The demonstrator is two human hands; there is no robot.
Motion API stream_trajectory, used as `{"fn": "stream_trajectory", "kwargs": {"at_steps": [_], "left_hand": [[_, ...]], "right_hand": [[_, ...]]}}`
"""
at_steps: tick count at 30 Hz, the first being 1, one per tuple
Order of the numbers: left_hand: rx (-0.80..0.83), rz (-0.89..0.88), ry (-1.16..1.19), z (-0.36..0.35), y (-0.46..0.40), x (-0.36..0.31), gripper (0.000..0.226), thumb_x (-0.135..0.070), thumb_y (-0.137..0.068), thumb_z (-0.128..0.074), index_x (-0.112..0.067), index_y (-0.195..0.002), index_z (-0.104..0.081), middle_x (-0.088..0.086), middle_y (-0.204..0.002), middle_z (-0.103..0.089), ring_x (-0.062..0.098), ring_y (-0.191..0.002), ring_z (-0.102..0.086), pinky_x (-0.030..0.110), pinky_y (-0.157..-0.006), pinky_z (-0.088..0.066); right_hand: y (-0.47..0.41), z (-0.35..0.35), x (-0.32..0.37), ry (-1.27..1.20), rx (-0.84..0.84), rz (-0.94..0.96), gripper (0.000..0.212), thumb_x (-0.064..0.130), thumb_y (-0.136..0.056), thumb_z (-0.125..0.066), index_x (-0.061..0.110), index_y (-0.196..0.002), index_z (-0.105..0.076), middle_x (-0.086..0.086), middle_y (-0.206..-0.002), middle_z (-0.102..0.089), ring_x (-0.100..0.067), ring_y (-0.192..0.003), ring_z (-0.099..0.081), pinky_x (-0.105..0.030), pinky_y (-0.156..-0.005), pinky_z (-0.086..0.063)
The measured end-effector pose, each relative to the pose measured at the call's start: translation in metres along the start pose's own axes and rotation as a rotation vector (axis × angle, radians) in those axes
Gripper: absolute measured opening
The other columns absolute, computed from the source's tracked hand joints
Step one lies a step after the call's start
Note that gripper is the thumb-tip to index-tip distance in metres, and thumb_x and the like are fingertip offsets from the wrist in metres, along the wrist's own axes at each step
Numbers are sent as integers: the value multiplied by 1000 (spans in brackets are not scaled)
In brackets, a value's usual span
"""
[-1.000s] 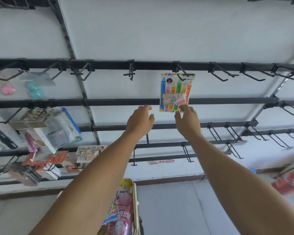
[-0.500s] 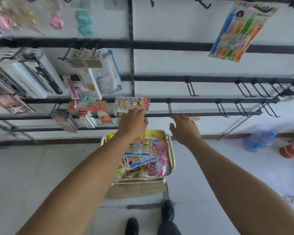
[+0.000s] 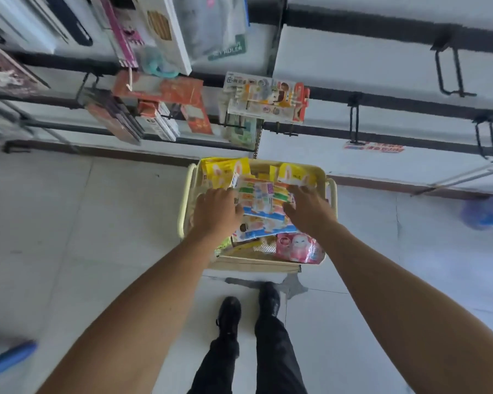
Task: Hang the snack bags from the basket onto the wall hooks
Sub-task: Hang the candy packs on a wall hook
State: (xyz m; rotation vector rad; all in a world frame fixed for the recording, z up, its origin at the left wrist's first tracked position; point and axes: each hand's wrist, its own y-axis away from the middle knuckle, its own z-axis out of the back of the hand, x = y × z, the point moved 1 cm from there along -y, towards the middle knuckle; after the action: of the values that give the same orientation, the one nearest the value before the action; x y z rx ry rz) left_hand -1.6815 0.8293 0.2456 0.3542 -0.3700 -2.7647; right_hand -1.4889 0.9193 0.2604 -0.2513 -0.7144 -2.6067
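Hands reach down into the basket (image 3: 186, 206). Left hand (image 3: 215, 213) and right hand (image 3: 308, 210), fingers loosely spread, touch opposite sides of the top snack bag (image 3: 261, 199); whether either grips it is unclear.

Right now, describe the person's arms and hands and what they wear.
Both forearms are bare up to the frame's edge, with no sleeves in view. The left hand and right hand wear no gloves, and no watch, ring or bracelet shows on either wrist. Below, the person wears dark trousers and black shoes.
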Motion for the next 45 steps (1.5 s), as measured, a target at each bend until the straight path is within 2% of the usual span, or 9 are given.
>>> {"fn": "stream_trajectory", "kwargs": {"at_steps": [12, 19, 25, 29, 33, 37, 39, 42, 45], "left_hand": [[97, 209, -30, -63, -69, 26, 36, -45, -97, -56, -17, -118, -62, 11, -107, -66, 32, -116, -55, 48, -112, -31], [112, 289, 94, -77, -83, 26, 8, -19, -93, -59, -18, -97, -66, 9, -99, -67, 33, -110, -57, 47, -110, -36], [-25, 215, 202, -71, -74, 18, 20, -17, -98, -54, -9, -111, -67, 12, -103, -68, 31, -106, -58, 43, -89, -51], [-72, 211, 461, -60, -55, 12, 14, -13, -103, -45, -9, -112, -56, 3, -85, -63, 20, -73, -60, 27, -53, -39], [-40, 161, 717, -38, -46, 3, 14, -15, -106, -41, -15, -114, -53, 3, -80, -59, 11, -53, -46, 33, -50, -40], [-16, 111, 853, 0, -45, -8, 18, -17, -107, -41, -14, -115, -56, -3, -96, -59, -2, -58, -50, 19, -51, -40], [-49, 86, 907, 25, -42, -12, 14, -20, -106, -46, -19, -109, -60, -6, -94, -62, 3, -68, -56, 21, -58, -42], [-122, 84, 1068, 63, -32, -20, 5, -28, -99, -60, -27, -102, -65, -6, -99, -69, 11, -87, -65, 31, -77, -51], [-83, 115, 1316, 101, -15, -36, 11, -38, -89, -73, -34, -98, -67, -3, -112, -71, 20, -105, -68, 48, -95, -55]], "right_hand": [[-107, -52, -1, 51, 103, 112, 55, 38, -100, -51, 17, -149, -36, -12, -144, -50, -34, -137, -37, -49, -104, -42], [-114, -67, -6, 8, 152, 123, 61, 37, -95, -60, 21, -149, -37, -11, -144, -46, -33, -137, -33, -49, -108, -39], [-114, -70, -13, -49, 151, 172, 69, 40, -95, -60, 23, -154, -28, -8, -158, -32, -32, -146, -24, -46, -119, -23], [-107, -60, -17, -123, 127, 179, 86, 44, -89, -68, 24, -157, -19, -5, -163, -22, -29, -150, -15, -45, -121, -14], [-91, -30, -15, -225, 109, 200, 90, 45, -87, -72, 27, -157, -19, -2, -163, -23, -28, -149, -17, -44, -118, -18], [-76, 7, -11, -454, 124, 81, 62, 41, -90, -69, 21, -143, -44, -5, -133, -59, -26, -115, -58, -32, -87, -50], [-62, 27, -10, -463, 88, 78, 38, 40, -93, -65, 13, -121, -61, -8, -111, -69, -24, -90, -63, -28, -70, -48], [-31, 57, -5, -624, 55, 44, 30, 37, -96, -62, 9, -106, -68, -17, -90, -69, -19, -67, -56, -30, -59, -44], [10, 89, 1, -875, 62, 28, 24, 29, -96, -62, 9, -109, -68, -17, -92, -72, -20, -73, -66, -31, -66, -54]]}}
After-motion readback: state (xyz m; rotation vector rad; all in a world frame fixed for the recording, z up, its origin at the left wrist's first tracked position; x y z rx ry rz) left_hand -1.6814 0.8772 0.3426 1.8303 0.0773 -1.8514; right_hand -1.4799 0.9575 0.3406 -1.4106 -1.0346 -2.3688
